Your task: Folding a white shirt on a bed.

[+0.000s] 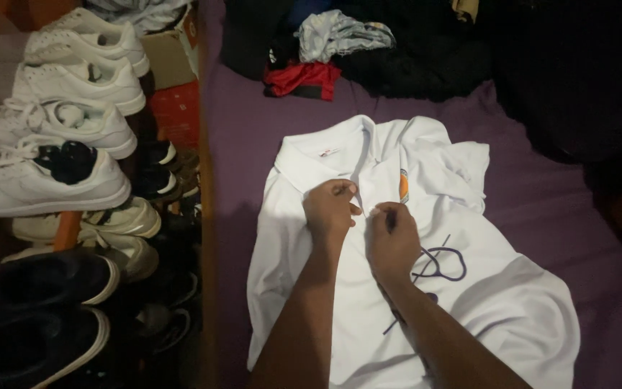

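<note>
1. A white cotton polo shirt [368, 288] with a dark looping print lies front-up on the purple bedsheet [541, 209].
2. The left hand [330, 210] pinches the placket just below the collar, fingers closed on cloth.
3. The right hand [391, 241] is beside it, fingertips also nipping the placket.
4. White sneakers [52, 137] line the floor at left; crumpled clothes [325, 50] sit beyond the shirt.

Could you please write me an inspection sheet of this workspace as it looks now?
Surface: purple bedsheet, creased.
Job's things: white polo shirt lying front up, collar toward the clothes pile.
Clutter: clothes pile at the far edge, dark, red and grey pieces.
Hands: left hand and right hand both pinch the shirt's placket below the collar.
Cables: nothing seen.
Surroundings: white sneakers and dark shoes lined up beside the bed.
</note>
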